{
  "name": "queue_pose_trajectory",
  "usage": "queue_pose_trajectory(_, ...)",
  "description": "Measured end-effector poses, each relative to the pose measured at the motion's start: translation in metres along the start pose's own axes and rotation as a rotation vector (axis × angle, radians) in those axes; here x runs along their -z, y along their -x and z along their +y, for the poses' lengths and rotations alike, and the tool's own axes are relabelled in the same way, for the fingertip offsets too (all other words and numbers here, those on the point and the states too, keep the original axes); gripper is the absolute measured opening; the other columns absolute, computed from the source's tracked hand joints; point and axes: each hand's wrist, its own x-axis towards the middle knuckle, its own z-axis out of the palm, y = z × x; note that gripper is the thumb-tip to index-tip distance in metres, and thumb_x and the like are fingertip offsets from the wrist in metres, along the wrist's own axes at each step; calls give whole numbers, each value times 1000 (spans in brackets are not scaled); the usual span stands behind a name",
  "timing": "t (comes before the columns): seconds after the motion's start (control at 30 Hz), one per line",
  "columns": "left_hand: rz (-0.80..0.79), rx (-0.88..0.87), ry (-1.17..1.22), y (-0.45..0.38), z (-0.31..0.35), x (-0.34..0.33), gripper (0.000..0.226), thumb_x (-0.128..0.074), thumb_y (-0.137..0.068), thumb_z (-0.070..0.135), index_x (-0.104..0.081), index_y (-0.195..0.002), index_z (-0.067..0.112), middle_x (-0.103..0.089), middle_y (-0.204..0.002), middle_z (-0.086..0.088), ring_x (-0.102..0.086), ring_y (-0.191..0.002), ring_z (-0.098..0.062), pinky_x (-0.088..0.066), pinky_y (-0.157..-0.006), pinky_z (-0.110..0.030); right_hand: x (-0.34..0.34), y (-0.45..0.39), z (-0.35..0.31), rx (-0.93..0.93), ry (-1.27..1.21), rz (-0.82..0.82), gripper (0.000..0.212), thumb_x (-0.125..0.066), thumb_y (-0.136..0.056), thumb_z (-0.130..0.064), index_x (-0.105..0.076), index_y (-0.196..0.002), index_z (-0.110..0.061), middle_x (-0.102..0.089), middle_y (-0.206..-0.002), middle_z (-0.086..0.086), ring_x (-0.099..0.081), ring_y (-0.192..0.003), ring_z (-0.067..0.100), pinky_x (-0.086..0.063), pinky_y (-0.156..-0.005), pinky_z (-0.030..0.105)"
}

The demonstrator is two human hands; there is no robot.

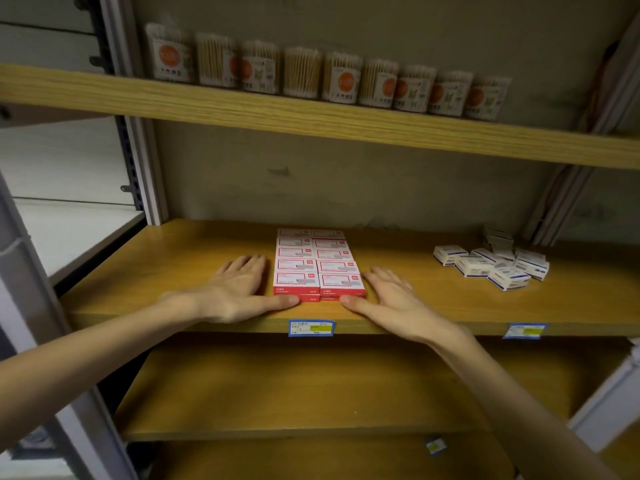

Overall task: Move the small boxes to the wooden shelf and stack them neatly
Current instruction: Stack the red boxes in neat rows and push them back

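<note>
Two flat, open hands, left hand (239, 289) and right hand (391, 299), flank red-and-white boxes (318, 265); print unreadable.

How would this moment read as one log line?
left hand: flat beside red boxes | right hand: flat, opposite side | blue-white boxes: loose

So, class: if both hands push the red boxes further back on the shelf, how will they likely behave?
The red boxes look stiff, so probably slide flat. Being separate rows, they may drift apart unless both hands keep them squeezed.
</note>
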Motion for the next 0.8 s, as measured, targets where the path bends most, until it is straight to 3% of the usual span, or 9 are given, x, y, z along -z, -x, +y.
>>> queue_pose_trajectory(0.13,35,-24,-58,-4,-2,-13,129,-7,-55,103,3,-162,31,3,-170,-1,5,-156,-24,0,-124,-44,-10,-6,6,86,80,5,82,-34,-92,-76,-19,-161,-33,-18,-169,-2,-12,-156,21,-7,-125,55)
queue_pose_trajectory(0.23,57,-55,-55,-4,-3,-16,127,-4,-54,101,1,-161,33,0,-170,-1,4,-156,-23,0,-124,-44,-10,-6,3,127,100,-12,77,-32,-94,-74,-16,-160,-38,-21,-168,-4,-13,-155,21,-7,-125,57)
queue_pose_trajectory(0.5,118,-98,-65,-1,0,-23,101,-14,-80,88,-3,-162,31,-4,-170,0,0,-156,-21,-1,-124,-41,-5,-2,-3,121,28,-16,64,-24,-100,-68,-19,-159,-42,-26,-165,-9,-19,-153,17,-8,-125,56)
queue_pose_trajectory(0.8,144,-119,-79,0,-1,-24,90,-14,-87,81,-5,-162,32,-7,-170,0,-2,-156,-22,-4,-124,-41,-14,-2,-4,133,3,57,77,-18,-91,-75,-27,-158,-37,-33,-163,-9,-25,-152,16,-11,-124,59)
